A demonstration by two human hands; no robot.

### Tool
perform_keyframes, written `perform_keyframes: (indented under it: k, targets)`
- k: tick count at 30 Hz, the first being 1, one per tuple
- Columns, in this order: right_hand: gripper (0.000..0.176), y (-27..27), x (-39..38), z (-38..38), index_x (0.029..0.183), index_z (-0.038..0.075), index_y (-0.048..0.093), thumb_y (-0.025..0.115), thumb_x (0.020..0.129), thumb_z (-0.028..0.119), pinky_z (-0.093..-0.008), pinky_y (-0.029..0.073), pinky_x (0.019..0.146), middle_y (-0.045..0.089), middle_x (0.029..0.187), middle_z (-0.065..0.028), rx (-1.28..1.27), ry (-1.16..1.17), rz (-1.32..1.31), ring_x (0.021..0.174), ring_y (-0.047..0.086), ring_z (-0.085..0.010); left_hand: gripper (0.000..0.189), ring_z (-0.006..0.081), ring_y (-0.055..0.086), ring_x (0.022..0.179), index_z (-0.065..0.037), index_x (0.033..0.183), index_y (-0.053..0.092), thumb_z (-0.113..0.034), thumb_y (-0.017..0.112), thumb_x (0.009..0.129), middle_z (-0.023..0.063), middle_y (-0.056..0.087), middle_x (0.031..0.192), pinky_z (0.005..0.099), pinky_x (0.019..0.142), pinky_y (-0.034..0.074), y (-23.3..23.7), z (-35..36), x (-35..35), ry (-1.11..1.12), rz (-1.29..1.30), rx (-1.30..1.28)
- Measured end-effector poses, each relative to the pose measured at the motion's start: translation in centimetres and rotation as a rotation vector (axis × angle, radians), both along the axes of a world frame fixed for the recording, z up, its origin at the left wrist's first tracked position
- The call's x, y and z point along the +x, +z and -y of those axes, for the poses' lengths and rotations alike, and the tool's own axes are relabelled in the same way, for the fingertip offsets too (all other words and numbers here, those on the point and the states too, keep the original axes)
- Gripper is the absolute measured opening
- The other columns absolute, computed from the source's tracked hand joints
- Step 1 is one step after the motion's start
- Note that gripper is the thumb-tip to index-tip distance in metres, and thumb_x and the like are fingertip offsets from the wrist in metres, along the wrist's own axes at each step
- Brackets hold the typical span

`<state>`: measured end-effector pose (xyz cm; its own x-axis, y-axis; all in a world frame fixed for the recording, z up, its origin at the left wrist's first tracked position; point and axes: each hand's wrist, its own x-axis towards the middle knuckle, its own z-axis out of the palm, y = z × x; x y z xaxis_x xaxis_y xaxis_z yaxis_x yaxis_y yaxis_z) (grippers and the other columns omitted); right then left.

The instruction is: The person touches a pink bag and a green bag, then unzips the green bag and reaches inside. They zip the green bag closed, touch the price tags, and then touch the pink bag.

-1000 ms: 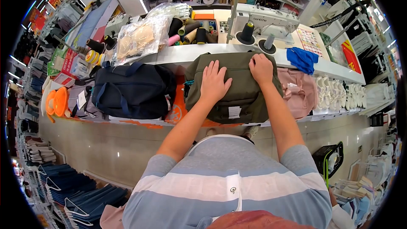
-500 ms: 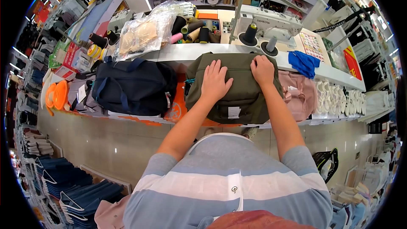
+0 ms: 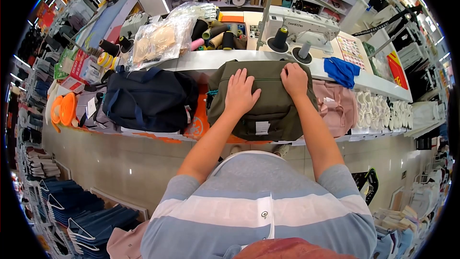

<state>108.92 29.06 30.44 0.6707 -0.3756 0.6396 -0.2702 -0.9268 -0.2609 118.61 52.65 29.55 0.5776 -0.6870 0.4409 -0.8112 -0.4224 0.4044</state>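
An olive-green duffel bag stands in front of me on the counter, with a white tag on its near side and a small teal piece at its left end. My left hand lies flat on the top of the bag, left of the middle, fingers stretched out. Near the bag's top right end, my right hand is closed, its fingers bent and gripping the fabric. What lies under those fingertips is hidden. A dark navy duffel bag sits to the left, a pink bag close on the right.
Behind the bags, a white ledge holds thread cones, a sewing machine and a plastic-wrapped packet. A blue cloth hangs over its edge. White slippers stand at right, orange ones at left.
The view has shifted slightly, so the bags and counter appear a little further left. Both hands keep their places on the olive-green bag.
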Motion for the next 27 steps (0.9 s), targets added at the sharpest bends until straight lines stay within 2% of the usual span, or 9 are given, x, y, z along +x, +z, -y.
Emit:
perform_keyframes:
  k: [11,14,17,27]
  targets:
    - [0.012,-0.21,0.06,0.09,0.091,0.009,0.070,0.076,0.092,0.019,-0.0495,0.055,0.074,0.067,0.089,-0.0116,0.007,-0.021,-0.023,0.084,0.070,-0.0358,0.043,0.0442,0.045,0.153,-0.006,0.123,0.065,-0.035,0.080,0.094,0.0260,0.054,0.159,0.0569,0.127,0.035,0.06,-0.11,0.05,-0.011,0.009,-0.004]
    - [0.013,-0.18,0.08,0.09,0.090,0.009,0.069,0.076,0.092,0.020,-0.0494,0.055,0.074,0.067,0.089,-0.0114,-0.001,-0.026,-0.018,0.083,0.070,-0.0358,0.047,0.0451,0.042,0.154,-0.005,0.127,0.065,-0.037,0.078,0.095,0.0283,0.051,0.160,0.0565,0.129,0.032,0.05,-0.12,0.13,-0.025,-0.009,0.024]
    - [0.015,-0.24,0.08,0.03,0.089,0.009,0.068,0.076,0.092,0.020,-0.0496,0.055,0.074,0.065,0.088,-0.0113,-0.004,-0.028,-0.013,0.082,0.069,-0.0361,0.044,0.0443,0.045,0.153,-0.006,0.122,0.065,-0.035,0.080,0.094,0.0264,0.054,0.159,0.0567,0.128,0.034,0.11,-0.06,0.04,-0.010,0.008,0.002]
    - [0.014,-0.33,0.11,0.18,0.090,0.009,0.068,0.076,0.092,0.021,-0.0493,0.054,0.073,0.066,0.089,-0.0115,0.004,-0.019,-0.015,0.083,0.070,-0.0357,0.043,0.0440,0.045,0.153,-0.006,0.121,0.065,-0.035,0.081,0.094,0.0267,0.054,0.158,0.0567,0.128,0.033,-0.30,-0.05,0.17,-0.013,0.017,-0.015]
